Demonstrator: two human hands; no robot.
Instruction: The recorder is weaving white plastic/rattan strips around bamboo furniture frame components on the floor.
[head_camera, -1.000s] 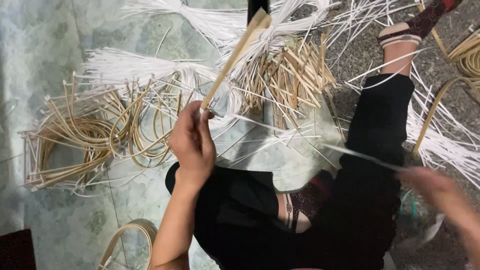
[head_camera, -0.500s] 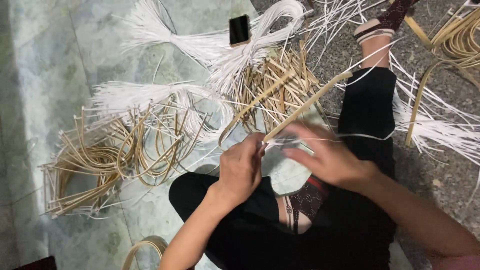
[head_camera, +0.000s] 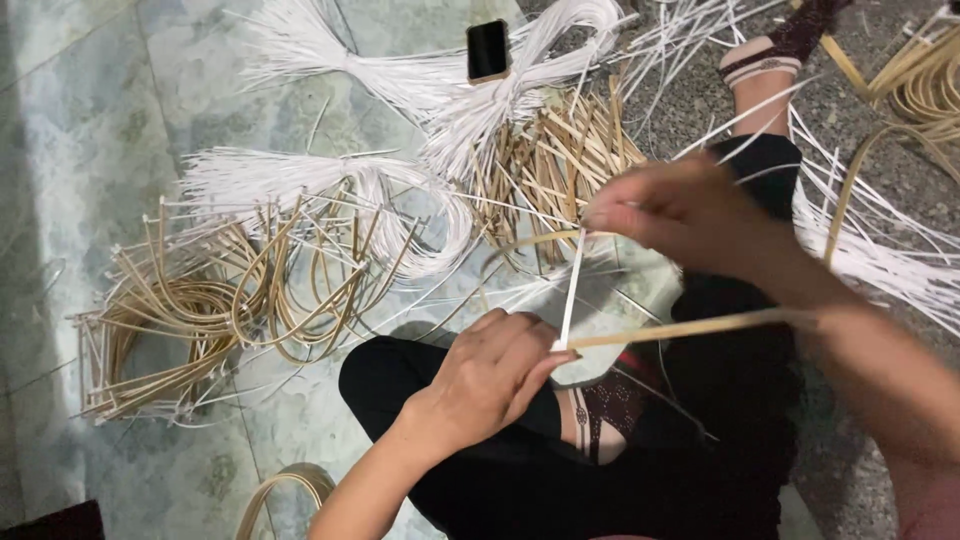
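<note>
- White strip (head_camera: 572, 288), thin and flat, is stretched taut between the two hands above the lap, running from the left hand up to the right hand.
- Far left on the tiled floor (head_camera: 80, 150), a tangle of curved tan cane loops (head_camera: 200, 300) is heaped, with a bundle of white strands (head_camera: 300, 180) lying against its upper edge.
- The left hand (head_camera: 490, 375) is seen low in the middle; its grip is closed on the lower end of the white strip, pinched together with the near end of a tan cane stick (head_camera: 680, 328).
- Behind, a dark phone (head_camera: 488, 50) is laid on more white strands.
- The right hand (head_camera: 680, 215) is raised, blurred, its grip pinched on the strip's upper end.
- The cane stick is extended rightward beneath that forearm.
</note>
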